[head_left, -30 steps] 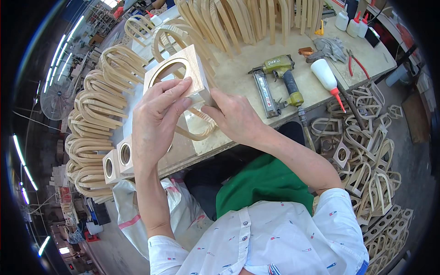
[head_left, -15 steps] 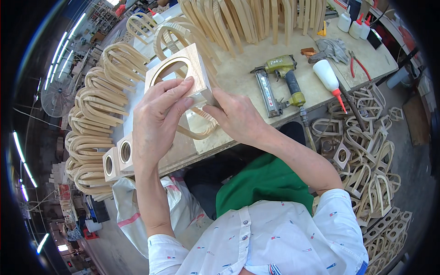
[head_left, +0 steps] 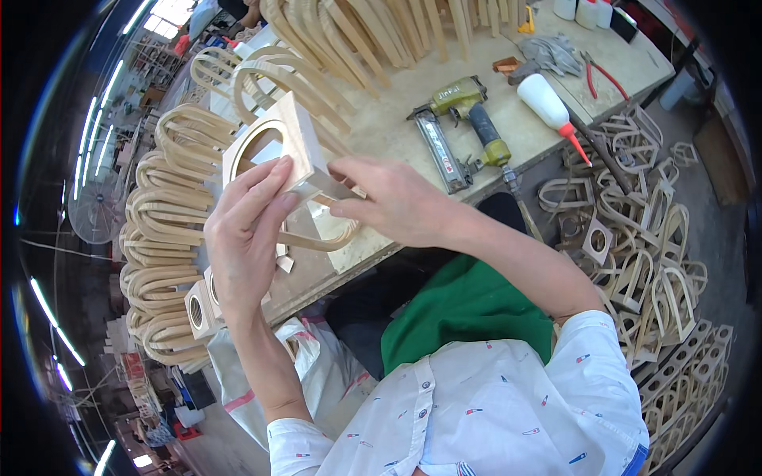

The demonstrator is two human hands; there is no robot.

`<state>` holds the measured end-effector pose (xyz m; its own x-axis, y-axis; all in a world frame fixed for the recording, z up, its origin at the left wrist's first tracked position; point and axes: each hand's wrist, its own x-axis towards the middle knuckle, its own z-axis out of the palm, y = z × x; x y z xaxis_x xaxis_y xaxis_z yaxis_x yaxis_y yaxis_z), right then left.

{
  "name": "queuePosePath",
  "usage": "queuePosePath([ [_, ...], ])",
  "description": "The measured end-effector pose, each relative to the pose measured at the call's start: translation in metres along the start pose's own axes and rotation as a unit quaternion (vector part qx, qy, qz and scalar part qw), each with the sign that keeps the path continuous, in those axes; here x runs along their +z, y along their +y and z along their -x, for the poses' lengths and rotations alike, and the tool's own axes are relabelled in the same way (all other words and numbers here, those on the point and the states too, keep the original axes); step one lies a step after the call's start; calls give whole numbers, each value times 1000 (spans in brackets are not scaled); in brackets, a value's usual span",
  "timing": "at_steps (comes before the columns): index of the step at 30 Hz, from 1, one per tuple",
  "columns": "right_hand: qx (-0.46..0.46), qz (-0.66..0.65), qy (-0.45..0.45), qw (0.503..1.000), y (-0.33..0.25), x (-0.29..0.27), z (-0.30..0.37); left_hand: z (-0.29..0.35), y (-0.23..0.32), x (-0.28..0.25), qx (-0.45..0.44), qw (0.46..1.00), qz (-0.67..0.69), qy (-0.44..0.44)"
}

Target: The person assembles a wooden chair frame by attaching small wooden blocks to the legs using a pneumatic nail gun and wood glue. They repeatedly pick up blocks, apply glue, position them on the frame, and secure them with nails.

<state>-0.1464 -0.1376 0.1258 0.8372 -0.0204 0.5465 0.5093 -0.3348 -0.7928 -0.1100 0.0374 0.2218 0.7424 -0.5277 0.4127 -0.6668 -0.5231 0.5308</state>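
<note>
In front of me, tilted above the table, is a pale square wooden block (head_left: 305, 155) with a large round hole. My left hand (head_left: 248, 230) is closed on its lower left, fingers over the front face and thumb along the lower edge. My right hand (head_left: 393, 202) pinches the block's right side; its exact fingertip contact is partly hidden. A curved U-shaped wooden strip (head_left: 321, 241) loops out below the block; whether it is joined to the block cannot be seen. A small white scrap (head_left: 284, 260) shows beside my left wrist.
On the table (head_left: 381, 131) lie a green nail gun (head_left: 460, 95) with its hose, a white glue bottle (head_left: 541, 101) with a red tip, red-handled pliers (head_left: 605, 78) and a grey glove (head_left: 552, 54). Bent wooden frames (head_left: 171, 210) line the left; more frames (head_left: 635, 214) heap at right.
Both hands and the block have shifted slightly left and down in the view, and the table scene has shifted with the head. The white scrap now shows beside my left wrist.
</note>
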Motion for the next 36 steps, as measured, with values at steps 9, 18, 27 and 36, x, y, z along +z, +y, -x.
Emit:
queuePosePath([
  [9,207,264,141,932,88,-115,7,1,7,-3,-19,999,-17,-33],
  [18,189,196,217,937,90,-106,9,5,4,-2,4,1000,-29,-6],
  [27,224,-498,-89,833,5,-1,-18,6,6,2,13,999,-36,-11],
  [36,212,-613,-57,759,11,18,-17,10,6,0,9,999,-36,-8],
])
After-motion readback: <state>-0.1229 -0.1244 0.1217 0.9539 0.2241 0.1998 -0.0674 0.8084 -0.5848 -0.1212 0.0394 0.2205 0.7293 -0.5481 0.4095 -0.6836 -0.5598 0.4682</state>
